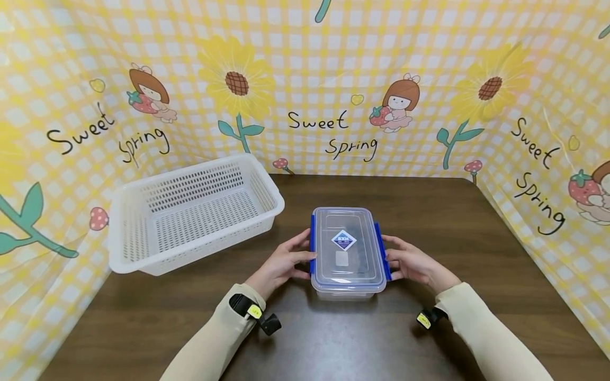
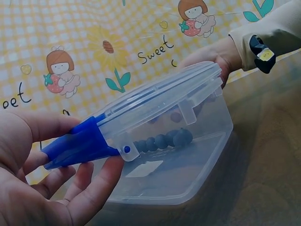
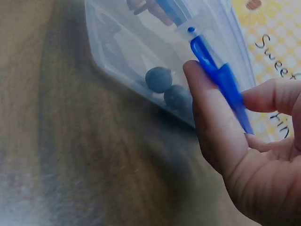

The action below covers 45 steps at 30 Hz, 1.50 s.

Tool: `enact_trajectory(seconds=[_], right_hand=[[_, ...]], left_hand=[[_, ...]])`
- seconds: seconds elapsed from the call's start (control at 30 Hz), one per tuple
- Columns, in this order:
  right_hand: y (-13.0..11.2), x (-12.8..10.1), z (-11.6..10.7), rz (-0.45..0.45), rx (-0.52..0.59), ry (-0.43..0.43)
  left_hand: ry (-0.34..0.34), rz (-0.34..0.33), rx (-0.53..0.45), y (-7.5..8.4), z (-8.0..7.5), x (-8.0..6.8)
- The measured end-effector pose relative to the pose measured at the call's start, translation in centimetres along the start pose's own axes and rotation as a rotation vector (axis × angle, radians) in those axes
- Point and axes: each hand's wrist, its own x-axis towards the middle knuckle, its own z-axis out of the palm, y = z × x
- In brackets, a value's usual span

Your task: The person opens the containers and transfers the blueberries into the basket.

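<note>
Both hands, left (image 1: 286, 263) & right (image 1: 411, 263), pinch box (image 1: 348, 248) clips; light, stiff, slick plastic w/ loose beads (image 2: 162, 140) — hold sides. Basket (image 1: 190, 211) left of box.

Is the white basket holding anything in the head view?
No: the white perforated basket shows only its bare slotted floor, while the clear lidded container sits apart from it on the table.

Staged tabletop recording booth, not a lived-in room. Dark wood-grain table (image 1: 476, 254) boxed in from 9 through 12 to 3 o'clock by a yellow gingham "Sweet Spring" backdrop (image 1: 333, 79). White perforated basket (image 1: 143, 248) at 10 o'clock.
</note>
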Motion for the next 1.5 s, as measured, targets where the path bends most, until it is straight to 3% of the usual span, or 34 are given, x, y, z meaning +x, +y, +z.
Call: enact_trajectory(seconds=[0.2, 0.43, 0.87, 1.17, 1.3, 1.5], right_hand=[[0.4, -0.2, -0.8, -0.045, 0.019, -0.071], [-1.0, -0.7, -0.8, -0.047, -0.026, -0.001], [-1.6, -0.5, 1.8, -0.073, -0.163, 0.063], [-1.5, -0.3, 1.7, -0.076, -0.155, 0.027], [-1.6, -0.3, 1.6, -0.065, -0.154, 0.012], [-1.6, -0.4, 1.7, -0.06, -0.154, 0.007]], left_hand=[[-0.024, -0.004, -0.018, -0.1, 0.2, 0.0], [-0.041, 0.003, -0.023, 0.0, 0.4, -0.2], [-0.076, 0.012, -0.003, 0.3, 0.2, -0.2], [-0.102, 0.017, 0.007, 0.6, 0.4, 0.3], [-0.092, 0.032, 0.064, 0.9, 0.7, 0.4], [-0.077, 0.047, 0.266, 1.7, 1.8, 0.2]])
